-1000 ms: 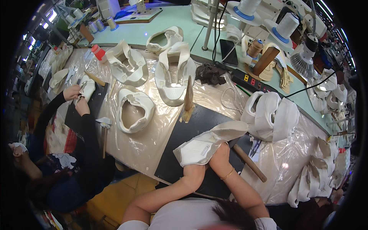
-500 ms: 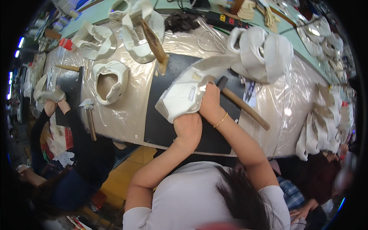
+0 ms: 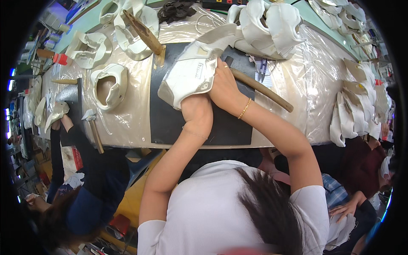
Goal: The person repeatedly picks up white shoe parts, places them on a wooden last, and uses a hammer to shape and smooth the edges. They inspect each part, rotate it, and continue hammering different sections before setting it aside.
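A white shoe upper (image 3: 187, 74) with a grey-beige edge is held up over a black mat (image 3: 170, 131). My left hand (image 3: 196, 107) reaches into its near end, so the fingers are hidden inside. Along the upper's right edge, my right hand (image 3: 224, 87) is closed, gripping the material. Just beyond that hand, a hammer (image 3: 263, 91) with a wooden handle lies across the mat's right side, its dark head partly hidden behind my fingers.
More white uppers (image 3: 109, 87) lie to the left, with a cluster (image 3: 272, 29) behind and a row (image 3: 355, 102) at the right. A wooden stick (image 3: 144, 32) stands at the mat's far left corner. Another hammer (image 3: 94, 131) lies left, near a co-worker's hands (image 3: 61, 123).
The view has shifted, so the table sits higher and further left. My left hand has slid deeper into the upper, its fingers now out of sight. My right hand still grips the edge.
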The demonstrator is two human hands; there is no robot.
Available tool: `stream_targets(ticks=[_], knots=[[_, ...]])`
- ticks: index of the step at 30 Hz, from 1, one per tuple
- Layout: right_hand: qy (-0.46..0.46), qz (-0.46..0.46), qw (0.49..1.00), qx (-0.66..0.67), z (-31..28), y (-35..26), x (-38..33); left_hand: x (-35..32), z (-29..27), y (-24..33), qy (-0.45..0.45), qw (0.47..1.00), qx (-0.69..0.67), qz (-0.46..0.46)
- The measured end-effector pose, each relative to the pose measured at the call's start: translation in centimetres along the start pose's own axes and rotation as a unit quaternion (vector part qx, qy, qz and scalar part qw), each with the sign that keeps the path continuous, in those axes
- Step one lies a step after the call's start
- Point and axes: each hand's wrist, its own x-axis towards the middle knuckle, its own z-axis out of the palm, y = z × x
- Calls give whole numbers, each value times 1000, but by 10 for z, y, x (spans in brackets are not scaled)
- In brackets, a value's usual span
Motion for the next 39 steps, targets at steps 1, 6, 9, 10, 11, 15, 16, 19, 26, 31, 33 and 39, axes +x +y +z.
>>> stream_targets(ticks=[1, 6, 9, 10, 11, 15, 16, 19, 26, 31, 33, 39], knots=[[-30, 21, 999, 11, 0, 0, 1, 0, 1, 0, 23, 999, 23, 3], [-22, 54, 998, 4, 9, 4, -1, 1, 9, 2, 9, 1000, -16, -9], [-4, 21, 1000, -11, 15, 8, 1, -1, 8, 2, -14, 999, -42, -14], [17, 8, 1000, -13, 17, 9, 2, -1, 7, 0, -28, 999, -33, -10], [23, -2, 1000, -11, 18, 10, 4, -1, 5, -1, -33, 999, -39, -5], [-11, -9, 1000, 5, 19, 15, 6, 5, 2, -8, 1, 999, -24, 23], [-33, -4, 999, 11, 18, 15, 5, 8, 2, -9, 31, 999, -17, 31], [1, 24, 1000, -16, 17, 16, 2, 14, 1, -11, 44, 997, 13, 58], [-1, 44, 998, 45, 19, 23, 5, 4, -17, 19, -158, 987, -6, 16], [-26, 87, 993, 72, 22, 26, 9, -8, -5, 25, 77, 990, -122, -1], [-10, 77, 995, 65, 23, 26, 9, -12, 3, 21, 109, 980, -163, 31], [-50, 103, 993, 40, 18, 27, 9, -12, 10, 11, 167, 967, -171, 84]])
